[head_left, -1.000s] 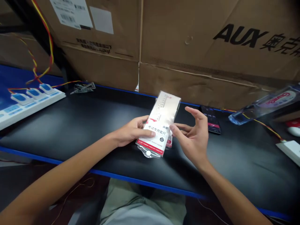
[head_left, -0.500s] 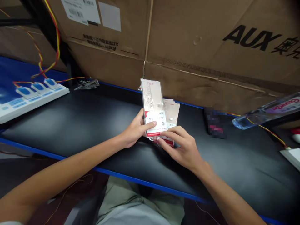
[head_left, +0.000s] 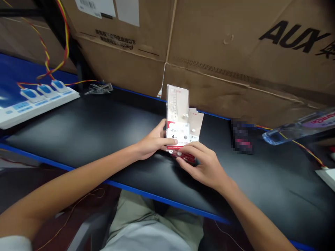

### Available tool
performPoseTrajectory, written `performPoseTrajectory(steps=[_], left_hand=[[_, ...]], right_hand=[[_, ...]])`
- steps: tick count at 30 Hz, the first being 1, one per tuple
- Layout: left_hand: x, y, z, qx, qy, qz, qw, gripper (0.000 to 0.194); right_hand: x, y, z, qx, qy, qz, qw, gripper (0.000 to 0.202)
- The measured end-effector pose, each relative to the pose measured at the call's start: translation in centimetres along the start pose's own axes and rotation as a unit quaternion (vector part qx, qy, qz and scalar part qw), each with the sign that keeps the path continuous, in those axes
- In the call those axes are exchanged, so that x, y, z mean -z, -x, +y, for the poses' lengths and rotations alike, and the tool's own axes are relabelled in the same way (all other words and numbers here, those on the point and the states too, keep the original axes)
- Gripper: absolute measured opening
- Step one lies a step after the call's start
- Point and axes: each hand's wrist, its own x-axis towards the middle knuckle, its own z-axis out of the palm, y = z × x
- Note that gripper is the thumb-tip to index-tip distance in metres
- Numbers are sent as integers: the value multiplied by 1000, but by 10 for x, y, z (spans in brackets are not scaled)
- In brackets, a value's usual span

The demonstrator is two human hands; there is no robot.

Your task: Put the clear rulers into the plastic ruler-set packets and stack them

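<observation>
A clear flat packet (head_left: 178,108) with a white and red label is upright in my left hand (head_left: 154,141), whose thumb presses on its lower front. Behind and to the right of it, more similar packets (head_left: 196,123) fan out, partly covered. My right hand (head_left: 201,160) is at the lower right of the bundle, its curled fingers gripping the red bottom edges of the packets. Both hands are over the black table mat (head_left: 110,115).
Large cardboard boxes (head_left: 204,45) stand behind the table. A white power strip (head_left: 39,106) with plugs lies left, near a small clear-wrapped item (head_left: 99,88). A blurred dark object (head_left: 242,136) and a clear plastic bottle (head_left: 295,129) are on the right.
The front packet has turned more upright and shifted slightly right, showing more of its label. My left hand has moved with it; my right hand stays at the bottom edges.
</observation>
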Motion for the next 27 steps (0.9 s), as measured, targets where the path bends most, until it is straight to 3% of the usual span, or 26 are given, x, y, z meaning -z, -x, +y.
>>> performPoseTrajectory(steps=[3,12,17,21,27], left_hand=[[0,0,1,3,9,-2,1000,64],[-2,5,6,-4,40,-34,999,76],[0,4,6,-14,13,-56,998,80],[3,3,4,-26,-6,-87,996,90],[4,1,-6,-53,-52,-76,994,91]], right_hand=[[1,-1,0,-22,-18,2,1000,18],[-6,-2,0,-73,-20,89,993,2],[-5,-3,-6,-85,-46,90,991,4],[-8,-1,-5,-144,-119,91,978,2],[-9,0,-6,-151,-166,80,971,9]])
